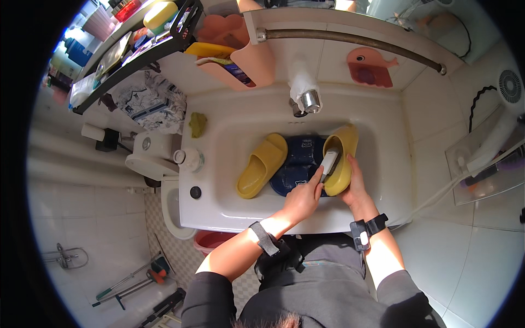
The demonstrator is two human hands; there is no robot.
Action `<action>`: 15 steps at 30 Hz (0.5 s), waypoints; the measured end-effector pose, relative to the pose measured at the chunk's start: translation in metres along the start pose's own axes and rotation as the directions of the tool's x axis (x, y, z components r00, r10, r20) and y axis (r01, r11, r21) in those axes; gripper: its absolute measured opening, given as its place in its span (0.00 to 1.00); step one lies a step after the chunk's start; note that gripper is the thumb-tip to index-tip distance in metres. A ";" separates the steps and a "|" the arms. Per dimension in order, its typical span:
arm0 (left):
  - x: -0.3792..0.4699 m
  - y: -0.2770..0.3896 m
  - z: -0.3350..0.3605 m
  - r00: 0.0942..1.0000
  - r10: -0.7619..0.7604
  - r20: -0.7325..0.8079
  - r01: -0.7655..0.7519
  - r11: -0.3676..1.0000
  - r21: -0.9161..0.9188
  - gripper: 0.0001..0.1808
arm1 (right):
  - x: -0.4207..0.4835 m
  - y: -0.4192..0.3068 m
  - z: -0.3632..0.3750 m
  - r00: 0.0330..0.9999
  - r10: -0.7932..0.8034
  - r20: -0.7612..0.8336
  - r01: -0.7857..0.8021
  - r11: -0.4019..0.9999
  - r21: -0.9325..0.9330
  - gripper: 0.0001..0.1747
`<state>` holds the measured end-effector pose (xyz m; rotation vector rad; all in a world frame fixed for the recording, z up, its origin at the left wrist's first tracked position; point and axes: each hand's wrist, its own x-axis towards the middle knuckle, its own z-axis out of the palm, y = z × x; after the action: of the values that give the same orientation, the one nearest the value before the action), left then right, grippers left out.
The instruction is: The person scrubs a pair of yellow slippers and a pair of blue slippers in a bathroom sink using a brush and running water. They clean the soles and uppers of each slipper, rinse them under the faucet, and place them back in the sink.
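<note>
My left hand (302, 201) grips a white-handled scrub brush (329, 160), its dark bristles against the inside of a yellow slipper (338, 180). That slipper is tilted at the right of the basin, and my right hand (356, 184) holds it by its outer right side. A second yellow slipper (256, 172) lies in the sink (229, 123) to the left. Between the two is a dark blue folded item (297, 162) with small white motifs; I cannot tell exactly what it is, and the right slipper and brush cover part of it.
A chrome faucet (310, 101) wrapped in white material projects over the basin. On the left ledge are a green cloth (197, 125), a clear bottle (190, 160) and a black round stopper (195, 192). A hair dryer (502, 119) hangs at right; a toilet (174, 209) stands left.
</note>
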<state>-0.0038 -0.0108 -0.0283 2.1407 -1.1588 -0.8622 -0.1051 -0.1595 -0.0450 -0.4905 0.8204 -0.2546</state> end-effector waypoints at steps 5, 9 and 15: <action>0.023 -0.006 -0.003 0.989 -0.073 -0.126 0.088 0.988 0.126 0.29 | -0.008 0.027 0.012 0.994 0.022 0.107 -0.007 0.991 -0.134 0.34; 0.002 -0.006 0.011 0.999 -0.039 -0.017 0.036 0.989 -0.146 0.31 | -0.002 0.009 0.002 0.999 0.014 0.029 -0.012 0.998 -0.065 0.29; 0.039 -0.006 -0.021 0.986 -0.111 -0.121 0.122 0.989 0.085 0.27 | -0.020 0.019 0.026 0.990 0.105 0.096 -0.088 0.982 -0.168 0.27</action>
<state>0.0317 -0.0383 -0.0293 2.3208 -1.0418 -0.7363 -0.0979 -0.1274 -0.0268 -0.6110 0.7638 -0.0710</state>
